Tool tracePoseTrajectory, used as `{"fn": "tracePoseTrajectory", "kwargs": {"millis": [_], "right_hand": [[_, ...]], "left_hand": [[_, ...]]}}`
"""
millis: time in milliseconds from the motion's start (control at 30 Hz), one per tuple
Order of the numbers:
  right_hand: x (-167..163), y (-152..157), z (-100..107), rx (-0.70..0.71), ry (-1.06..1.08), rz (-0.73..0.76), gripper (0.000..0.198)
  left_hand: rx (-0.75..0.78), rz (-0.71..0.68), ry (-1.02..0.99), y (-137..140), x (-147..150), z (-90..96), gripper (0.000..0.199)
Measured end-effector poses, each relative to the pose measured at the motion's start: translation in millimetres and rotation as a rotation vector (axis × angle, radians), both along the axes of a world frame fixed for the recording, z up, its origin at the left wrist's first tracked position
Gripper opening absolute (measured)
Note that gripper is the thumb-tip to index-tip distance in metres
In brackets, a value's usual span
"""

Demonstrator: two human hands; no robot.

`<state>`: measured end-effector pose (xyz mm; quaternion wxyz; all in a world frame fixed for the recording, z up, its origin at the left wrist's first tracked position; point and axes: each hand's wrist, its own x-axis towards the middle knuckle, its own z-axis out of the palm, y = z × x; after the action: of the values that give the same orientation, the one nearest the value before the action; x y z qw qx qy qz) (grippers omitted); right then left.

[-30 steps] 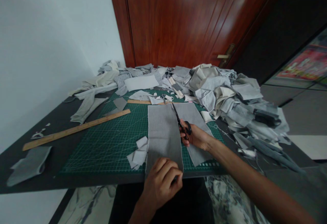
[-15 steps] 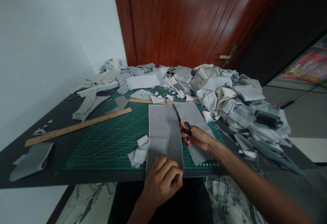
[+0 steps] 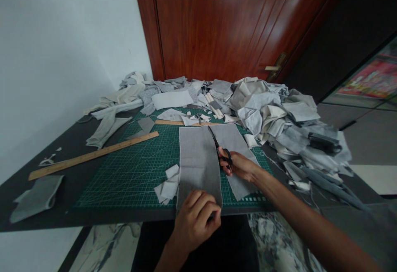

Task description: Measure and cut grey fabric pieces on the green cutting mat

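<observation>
My right hand (image 3: 234,162) is closed around the handles of black scissors (image 3: 217,141). Their blades lie along a long slit in a grey cloth (image 3: 198,152), with the tips close to its far edge. On the slit's right side, the other part of the cloth (image 3: 237,144) slants away toward the right. My left hand (image 3: 198,216) pinches the near end of the left part at the table's front edge. Beneath the cloth lies a green cutting mat (image 3: 133,168) with a printed grid.
A large heap of grey and cream cloth scraps (image 3: 266,106) covers the back and right. A wooden ruler (image 3: 96,155) lies at the left, another (image 3: 169,122) behind the cloth. Small folded scraps (image 3: 167,185) sit left of the cloth. A folded grey piece (image 3: 39,197) rests front left.
The view has shifted very slightly. Hands, scissors and cloth hold nearly the same places, with the blade tips still near the cloth's far edge.
</observation>
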<state>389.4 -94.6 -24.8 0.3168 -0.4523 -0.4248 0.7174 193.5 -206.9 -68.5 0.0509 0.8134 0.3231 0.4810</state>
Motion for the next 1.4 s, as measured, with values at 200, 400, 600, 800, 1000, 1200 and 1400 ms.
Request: {"fn": "tracePoseTrajectory", "kwargs": {"millis": [200,400,600,800,1000,1200,1400], "right_hand": [[1.7,5.3,-1.0,-0.078,0.022,-0.041,0.044],[2.6,8.6,-0.2,-0.085,0.014,-0.042,0.046],[10.9,9.8,-1.0,-0.123,0.021,-0.010,0.044],[15.3,11.2,-0.4,-0.155,0.030,0.005,0.045],[19.9,18.4,-1.3,-0.150,0.016,0.021,0.044],[18.2,17.0,0.7,-0.098,-0.018,0.043,0.045],[24.0,8.9,-0.2,-0.147,0.056,-0.017,0.039]], "left_hand": [[-0.004,-0.001,0.011,-0.2,-0.3,1.1,0.013],[-0.018,0.010,0.017,-0.3,-0.1,1.6,0.013],[-0.015,0.009,0.010,0.1,-0.1,0.5,0.013],[-0.008,0.016,0.014,0.1,0.1,-1.0,0.013],[-0.015,0.017,0.016,0.3,-0.2,-2.9,0.014],[-0.018,0.016,0.015,-0.6,-0.1,0.3,0.013],[-0.051,0.025,0.027,-0.3,-0.4,2.5,0.013]]}}
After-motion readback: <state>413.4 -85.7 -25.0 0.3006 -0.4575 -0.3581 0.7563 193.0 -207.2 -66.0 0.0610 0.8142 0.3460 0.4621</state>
